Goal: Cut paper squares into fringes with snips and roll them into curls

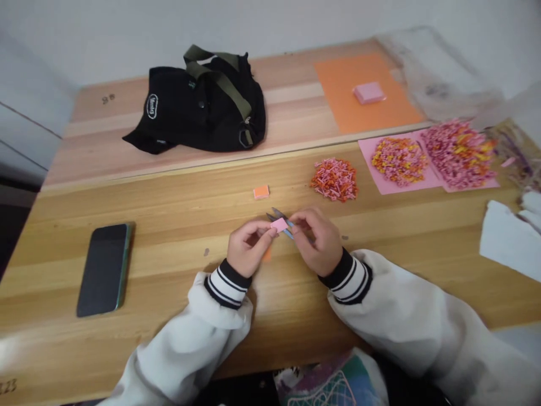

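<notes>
My left hand (249,245) pinches a small pink paper rectangle (279,225) between thumb and fingertips at the middle of the table. My right hand (316,238), its thumb and forefinger closed, meets the paper's right end. Just behind and below the paper is a pair of scissors (289,232) with blue handles and slightly parted blades; my right hand partly covers the handles. An orange scrap (267,254) shows beside my left hand. Beyond the hands sits a small orange-topped stack of paper pieces (261,192).
A pile of pink and orange bits (335,179) lies right of centre. More heaps (399,160) rest on pink sheets. Farther back are an orange sheet (338,93) bearing a pink block (369,93), and a black bag (203,113). A phone (103,270) lies left; white paper (509,239) right.
</notes>
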`<state>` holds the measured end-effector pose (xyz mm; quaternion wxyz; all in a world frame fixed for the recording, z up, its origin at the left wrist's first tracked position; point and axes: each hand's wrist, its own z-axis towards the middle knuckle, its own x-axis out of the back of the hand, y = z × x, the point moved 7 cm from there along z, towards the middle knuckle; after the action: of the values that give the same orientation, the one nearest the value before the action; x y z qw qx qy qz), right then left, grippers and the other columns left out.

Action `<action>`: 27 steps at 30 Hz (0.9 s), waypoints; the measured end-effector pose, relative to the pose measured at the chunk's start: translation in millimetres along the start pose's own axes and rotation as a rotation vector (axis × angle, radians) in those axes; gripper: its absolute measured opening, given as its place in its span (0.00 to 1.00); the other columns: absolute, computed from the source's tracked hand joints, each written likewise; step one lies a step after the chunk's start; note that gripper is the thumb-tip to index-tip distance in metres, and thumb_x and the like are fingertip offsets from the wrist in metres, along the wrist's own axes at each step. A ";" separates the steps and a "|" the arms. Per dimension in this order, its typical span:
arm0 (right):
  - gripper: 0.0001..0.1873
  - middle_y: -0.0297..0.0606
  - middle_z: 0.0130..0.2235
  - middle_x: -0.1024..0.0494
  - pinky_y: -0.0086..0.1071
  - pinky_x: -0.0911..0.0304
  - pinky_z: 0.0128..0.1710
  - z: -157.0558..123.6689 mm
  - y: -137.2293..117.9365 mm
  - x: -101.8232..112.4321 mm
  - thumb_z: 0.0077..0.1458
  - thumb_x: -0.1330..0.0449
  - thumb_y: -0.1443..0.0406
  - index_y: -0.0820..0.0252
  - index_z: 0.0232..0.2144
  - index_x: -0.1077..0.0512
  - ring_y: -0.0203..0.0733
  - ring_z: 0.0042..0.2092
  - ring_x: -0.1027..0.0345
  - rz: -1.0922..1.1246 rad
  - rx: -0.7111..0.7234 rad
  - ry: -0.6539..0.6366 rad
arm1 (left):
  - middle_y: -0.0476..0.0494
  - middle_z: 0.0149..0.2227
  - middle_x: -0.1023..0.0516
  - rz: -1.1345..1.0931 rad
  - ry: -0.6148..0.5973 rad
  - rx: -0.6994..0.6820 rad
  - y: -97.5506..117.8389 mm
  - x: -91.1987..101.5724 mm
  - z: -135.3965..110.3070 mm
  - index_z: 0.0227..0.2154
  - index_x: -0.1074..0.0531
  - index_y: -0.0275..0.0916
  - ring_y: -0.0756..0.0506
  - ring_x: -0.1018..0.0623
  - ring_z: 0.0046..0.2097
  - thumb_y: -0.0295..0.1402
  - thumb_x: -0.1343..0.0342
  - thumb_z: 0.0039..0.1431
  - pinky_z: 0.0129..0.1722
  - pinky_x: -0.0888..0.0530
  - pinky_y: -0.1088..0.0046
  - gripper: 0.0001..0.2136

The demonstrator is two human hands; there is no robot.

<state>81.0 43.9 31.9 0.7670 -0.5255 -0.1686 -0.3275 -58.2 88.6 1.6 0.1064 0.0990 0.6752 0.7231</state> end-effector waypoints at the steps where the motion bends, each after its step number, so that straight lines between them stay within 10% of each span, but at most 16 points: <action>1: 0.08 0.44 0.35 0.26 0.38 0.36 0.37 -0.9 -0.9 -2.4 0.52 0.45 0.69 0.63 0.36 0.30 0.46 0.37 0.32 -0.107 0.008 -0.041 | 0.48 0.23 0.22 -0.012 0.018 0.019 -1.7 1.5 0.4 0.27 0.24 0.35 0.53 0.26 0.25 0.34 0.36 0.49 0.28 0.29 0.78 0.07; 6: 0.14 0.49 0.39 0.26 0.41 0.38 0.39 -7.3 2.9 -14.2 0.47 0.45 0.72 0.65 0.38 0.27 0.52 0.41 0.33 -0.462 -0.043 -0.276 | 0.47 0.23 0.22 -0.024 0.052 0.100 -9.1 4.3 1.9 0.27 0.24 0.35 0.52 0.27 0.24 0.39 0.35 0.46 0.29 0.28 0.76 0.11; 14: 0.12 0.52 0.38 0.28 0.42 0.40 0.39 19.5 18.0 -11.4 0.52 0.47 0.73 0.67 0.39 0.28 0.52 0.40 0.36 -0.479 -0.162 -0.083 | 0.48 0.21 0.24 -0.019 0.078 0.103 -6.7 1.9 4.7 0.24 0.24 0.34 0.53 0.29 0.23 0.41 0.34 0.44 0.26 0.30 0.78 0.13; 22: 0.14 0.39 0.27 0.27 0.34 0.34 0.33 9.8 9.6 -11.0 0.63 0.55 0.62 0.59 0.31 0.32 0.40 0.31 0.32 0.017 -0.023 -0.023 | 0.48 0.21 0.23 -0.016 0.081 0.117 -7.4 2.6 3.1 0.24 0.24 0.34 0.53 0.28 0.24 0.40 0.34 0.44 0.27 0.29 0.77 0.13; 27: 0.13 0.30 0.21 0.29 0.26 0.41 0.19 1.8 18.7 -27.2 0.58 0.46 0.56 0.60 0.34 0.31 0.32 0.20 0.37 0.494 -0.218 -0.124 | 0.45 0.23 0.21 -0.019 0.062 0.130 -9.6 3.2 0.7 0.26 0.24 0.34 0.52 0.25 0.26 0.41 0.34 0.44 0.30 0.26 0.76 0.14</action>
<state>74.0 58.8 3.2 0.7508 -0.6490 -0.0459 -0.1138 -60.9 90.8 -7.9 0.0855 0.0768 0.7248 0.6794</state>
